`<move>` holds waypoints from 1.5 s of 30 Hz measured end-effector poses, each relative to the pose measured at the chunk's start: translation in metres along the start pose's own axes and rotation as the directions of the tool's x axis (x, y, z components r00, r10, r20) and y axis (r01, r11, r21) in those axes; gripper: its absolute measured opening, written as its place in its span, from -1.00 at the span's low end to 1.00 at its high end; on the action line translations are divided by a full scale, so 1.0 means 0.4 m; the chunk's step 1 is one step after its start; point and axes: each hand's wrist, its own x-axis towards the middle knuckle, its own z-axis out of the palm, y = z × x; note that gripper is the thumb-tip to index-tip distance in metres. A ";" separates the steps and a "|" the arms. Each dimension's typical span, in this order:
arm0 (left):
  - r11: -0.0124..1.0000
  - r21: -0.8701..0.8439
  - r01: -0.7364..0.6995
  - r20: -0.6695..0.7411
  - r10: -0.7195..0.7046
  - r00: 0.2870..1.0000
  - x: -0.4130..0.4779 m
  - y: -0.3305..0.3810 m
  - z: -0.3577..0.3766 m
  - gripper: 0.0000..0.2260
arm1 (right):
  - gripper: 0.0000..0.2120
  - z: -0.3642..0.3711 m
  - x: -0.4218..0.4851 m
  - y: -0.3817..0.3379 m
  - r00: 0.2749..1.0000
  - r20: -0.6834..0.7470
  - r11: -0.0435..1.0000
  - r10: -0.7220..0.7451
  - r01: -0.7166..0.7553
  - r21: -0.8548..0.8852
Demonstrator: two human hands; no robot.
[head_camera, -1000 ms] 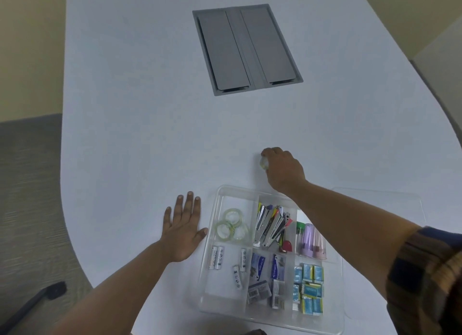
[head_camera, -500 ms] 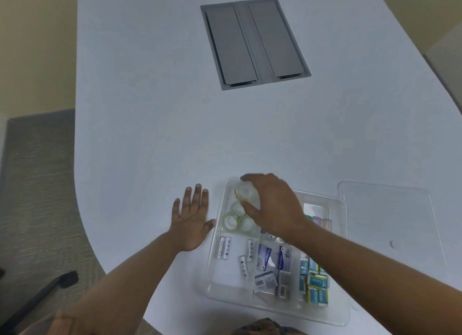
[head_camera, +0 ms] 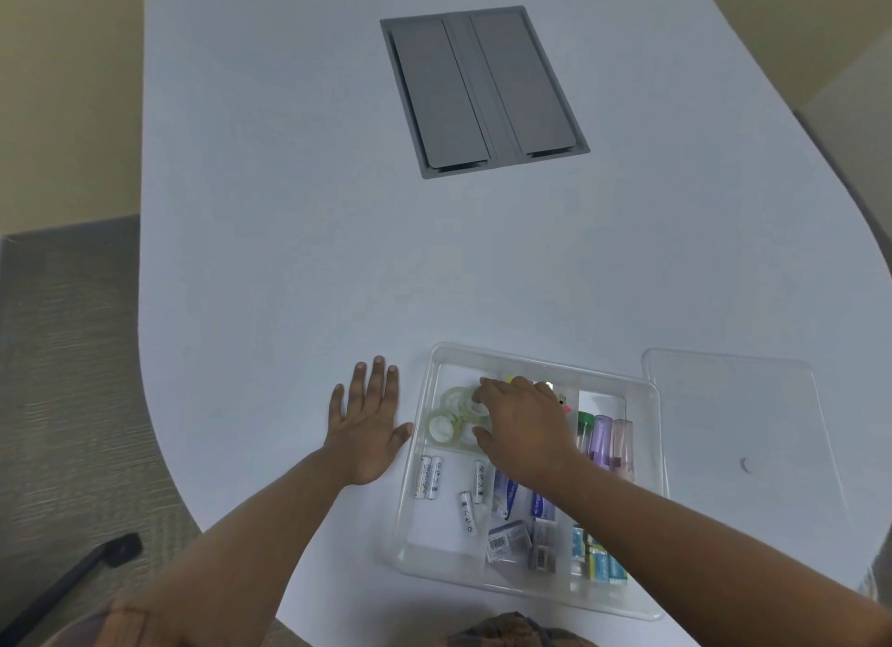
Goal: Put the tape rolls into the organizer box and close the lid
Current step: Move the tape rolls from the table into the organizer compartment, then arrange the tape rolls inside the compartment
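Note:
The clear organizer box point(head_camera: 419, 458) sits open on the white table near the front edge. Its back-left compartment holds several clear tape rolls point(head_camera: 441, 426). My right hand point(head_camera: 523, 429) reaches into that compartment, with thumb and fingers curled around one tape roll point(head_camera: 474, 407) that rests among the others. My left hand point(head_camera: 368, 429) lies flat on the table, fingers apart, just left of the box and touching its wall. The clear lid point(head_camera: 743, 429) lies flat on the table to the right of the box.
Other compartments hold batteries point(head_camera: 428, 476), staple boxes point(head_camera: 507, 540), small blue packs point(head_camera: 601, 557) and coloured tubes point(head_camera: 603, 436). A grey cable hatch point(head_camera: 482, 88) is set into the table farther back. The table edge curves at left, with carpet beyond it.
My right hand carried a tape roll from the table behind the box into the back-left compartment and lowered it among the other rolls. My left hand stayed flat beside the box.

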 end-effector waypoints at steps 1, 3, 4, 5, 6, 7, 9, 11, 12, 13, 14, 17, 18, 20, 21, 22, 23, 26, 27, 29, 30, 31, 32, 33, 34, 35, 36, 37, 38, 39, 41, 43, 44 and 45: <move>1.000 0.002 0.001 -0.001 -0.001 1.000 0.000 0.000 0.001 -0.33 | -0.65 0.002 -0.003 -0.001 1.000 0.002 1.000 0.012 -0.012 0.011; 1.000 0.003 0.001 -0.004 -0.001 1.000 0.002 -0.001 0.002 -0.33 | -0.62 0.004 -0.009 -0.003 0.999 -0.008 0.999 0.033 -0.033 0.031; 1.000 0.001 0.000 -0.007 0.000 1.000 0.002 -0.001 0.002 -0.33 | -0.62 0.005 -0.012 -0.004 0.999 -0.021 0.998 0.045 -0.044 0.046; 1.000 -0.001 -0.001 -0.009 0.001 1.000 0.002 -0.001 0.002 -0.33 | -0.64 0.006 -0.014 -0.004 0.998 -0.036 0.996 0.058 -0.055 0.063; 1.000 -0.002 -0.001 -0.012 0.001 1.000 0.002 -0.001 0.002 -0.33 | -0.66 0.007 -0.015 -0.004 0.996 -0.050 0.995 0.068 -0.064 0.074; 1.000 -0.002 -0.001 -0.012 0.001 1.000 0.001 -0.001 0.002 -0.33 | -0.68 0.007 -0.015 -0.005 0.996 -0.056 0.995 0.074 -0.069 0.076; 1.000 0.001 0.001 -0.009 -0.001 1.000 0.001 0.001 0.001 -0.33 | -0.70 0.009 -0.011 -0.007 0.996 -0.056 0.995 0.073 -0.069 0.072; 1.000 0.003 0.003 -0.009 -0.003 1.000 0.001 0.002 0.001 -0.33 | -0.70 0.008 -0.005 -0.011 0.996 -0.052 0.995 0.073 -0.069 0.075; 1.000 0.001 0.003 -0.011 -0.003 1.000 0.001 0.002 0.001 -0.33 | -0.69 0.008 -0.001 -0.012 0.996 -0.051 0.994 0.076 -0.072 0.078; 1.000 -0.001 0.002 -0.013 -0.003 1.000 0.001 0.002 0.001 -0.33 | -0.69 0.007 0.001 -0.013 0.995 -0.053 0.994 0.081 -0.077 0.079; 1.000 -0.003 0.002 -0.015 -0.002 1.000 0.001 0.001 0.001 -0.33 | -0.70 0.006 0.003 -0.014 0.994 -0.061 0.994 0.086 -0.081 0.076; 1.000 -0.003 0.002 -0.025 -0.002 1.000 0.002 -0.001 0.005 -0.33 | -0.77 0.004 0.001 -0.012 0.988 -0.114 0.993 0.102 -0.094 0.071; 1.000 -0.004 0.001 -0.032 -0.001 0.999 0.002 -0.002 0.006 -0.33 | -0.77 0.003 0.000 -0.012 0.985 -0.135 0.992 0.108 -0.098 0.079; 1.000 -0.008 -0.003 -0.045 0.003 0.999 0.005 -0.003 0.010 -0.32 | -0.76 0.004 -0.004 -0.011 0.979 -0.173 0.991 0.111 -0.096 0.096; 1.000 -0.008 -0.006 -0.050 0.005 0.999 0.006 -0.003 0.011 -0.32 | -0.75 0.005 -0.006 -0.010 0.977 -0.187 0.991 0.105 -0.089 0.096; 1.000 -0.005 -0.009 -0.055 0.008 0.998 0.007 -0.005 0.012 -0.32 | -0.75 0.006 -0.009 -0.009 0.975 -0.200 0.993 0.096 -0.079 0.093; 1.000 -0.002 -0.011 -0.060 0.011 0.998 0.007 -0.006 0.014 -0.32 | -0.76 0.007 -0.011 -0.008 0.973 -0.212 0.994 0.086 -0.068 0.089; 1.000 -0.008 -0.014 -0.075 0.014 0.997 0.009 -0.009 0.018 -0.32 | -0.79 0.008 -0.018 -0.008 0.967 -0.247 0.994 0.061 -0.037 0.100; 1.000 -0.010 -0.017 -0.079 0.016 0.997 0.009 -0.009 0.018 -0.32 | -0.80 0.007 -0.020 -0.009 0.966 -0.253 0.993 0.057 -0.028 0.116; 0.999 -0.034 -0.030 -0.086 0.027 0.996 0.005 -0.006 0.014 -0.32 | -0.81 0.004 -0.027 -0.008 0.964 -0.260 0.988 0.049 -0.009 0.152; 0.998 -0.056 -0.039 -0.103 0.033 0.994 -0.003 -0.005 0.010 -0.31 | -0.81 0.003 -0.032 -0.006 0.963 -0.265 0.986 0.043 0.002 0.167; 0.996 -0.073 -0.044 -0.141 0.033 0.989 -0.011 -0.004 0.008 -0.31 | -0.79 0.001 -0.040 -0.002 0.961 -0.272 0.983 0.039 0.011 0.181; 0.995 -0.088 -0.039 -0.207 0.020 0.978 -0.021 0.000 0.005 -0.32 | -0.75 0.001 -0.049 0.005 0.959 -0.279 0.981 0.038 0.017 0.192; 0.994 -0.109 -0.026 -0.290 -0.007 0.957 -0.031 0.008 0.001 -0.36 | -0.71 0.002 -0.060 0.015 0.958 -0.285 0.980 0.042 0.016 0.199; 0.986 -0.164 -0.009 -0.375 -0.054 0.926 -0.044 0.020 -0.005 -0.44 | -0.67 0.004 -0.073 0.027 0.957 -0.285 0.978 0.051 0.010 0.206; 0.967 -0.253 -0.005 -0.445 -0.111 0.889 -0.059 0.038 -0.015 -0.52 | -0.62 0.008 -0.088 0.040 0.958 -0.281 0.977 0.061 0.001 0.215; 0.937 -0.348 -0.030 -0.498 -0.158 0.853 -0.072 0.059 -0.025 -0.59 | -0.56 0.013 -0.105 0.054 0.960 -0.269 0.975 0.072 -0.011 0.221; 0.909 -0.409 -0.080 -0.542 -0.172 0.822 -0.085 0.080 -0.035 -0.63 | -0.50 0.018 -0.122 0.068 0.965 -0.251 0.975 0.083 -0.027 0.220; 0.905 -0.405 -0.131 -0.584 -0.146 0.798 -0.098 0.102 -0.045 -0.66 | -0.44 0.024 -0.142 0.081 0.969 -0.227 0.975 0.097 -0.047 0.216; 0.918 -0.357 -0.172 -0.618 -0.094 0.781 -0.110 0.125 -0.058 -0.68 | -0.40 0.031 -0.160 0.094 0.973 -0.200 0.974 0.114 -0.069 0.217; 0.943 -0.231 -0.240 -0.646 0.036 0.763 -0.127 0.167 -0.081 -0.72 | -0.33 0.044 -0.192 0.116 0.981 -0.146 0.970 0.127 -0.092 0.226; 0.959 -0.114 -0.261 -0.590 0.146 0.794 -0.128 0.203 -0.101 -0.77 | -0.29 0.055 -0.211 0.127 0.986 -0.122 0.972 0.112 -0.083 0.221; 0.968 -0.066 -0.242 -0.526 0.172 0.833 -0.122 0.217 -0.110 -0.78 | -0.28 0.059 -0.214 0.129 0.988 -0.114 0.974 0.103 -0.077 0.211; 0.980 -0.032 -0.196 -0.450 0.161 0.878 -0.114 0.228 -0.118 -0.77 | -0.27 0.063 -0.215 0.128 0.990 -0.101 0.978 0.096 -0.075 0.196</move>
